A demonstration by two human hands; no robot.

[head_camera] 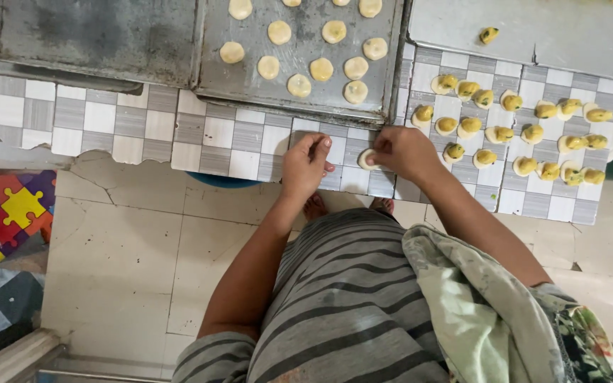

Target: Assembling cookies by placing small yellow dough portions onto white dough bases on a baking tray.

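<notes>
Fingers (pixel 376 157) — around dough piece (pixel 366 160)

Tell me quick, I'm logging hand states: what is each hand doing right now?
Left hand: fingers pinched together, nothing visible in them.
Right hand: closed on a dough piece at the checkered board's edge.

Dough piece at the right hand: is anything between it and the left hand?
Nothing visible. The dough piece sits at the right hand fingertips on the checkered cloth; only bare cloth separates it from the left hand.
</notes>
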